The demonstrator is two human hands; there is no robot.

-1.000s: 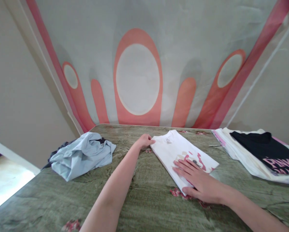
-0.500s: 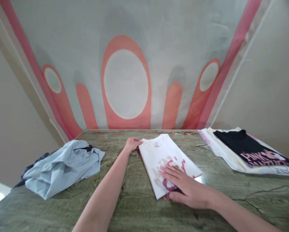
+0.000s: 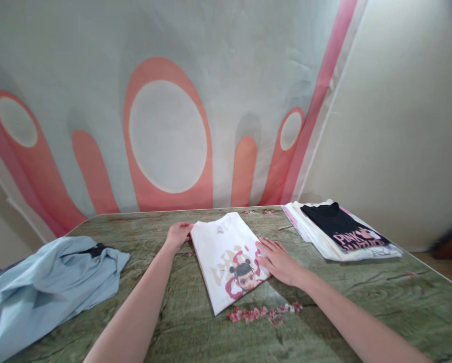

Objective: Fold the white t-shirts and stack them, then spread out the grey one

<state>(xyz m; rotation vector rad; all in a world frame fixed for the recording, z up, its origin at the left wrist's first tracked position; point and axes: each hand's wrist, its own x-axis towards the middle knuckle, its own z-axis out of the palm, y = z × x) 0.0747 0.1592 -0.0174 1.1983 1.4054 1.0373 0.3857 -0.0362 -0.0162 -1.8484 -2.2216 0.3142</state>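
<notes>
Head view: a person's 2 bare hands rest at a folded white T-shirt [image 3: 226, 257] with a cartoon print, lying near the middle of a desk [image 3: 362, 297] covered in green patterned cloth. The left hand [image 3: 178, 235] sits at the shirt's far left corner, fingers curled; whether its grip pinches the fabric cannot be told. The right hand [image 3: 278, 261] lies flat on the shirt's right edge, its grip spread. A crumpled light blue garment [image 3: 48, 282] lies well apart to the left. A stack of folded shirts [image 3: 324, 242], topped by a black shirt [image 3: 339, 224], sits at the far right, below a grey-and-coral wall hanging [image 3: 165, 131].
</notes>
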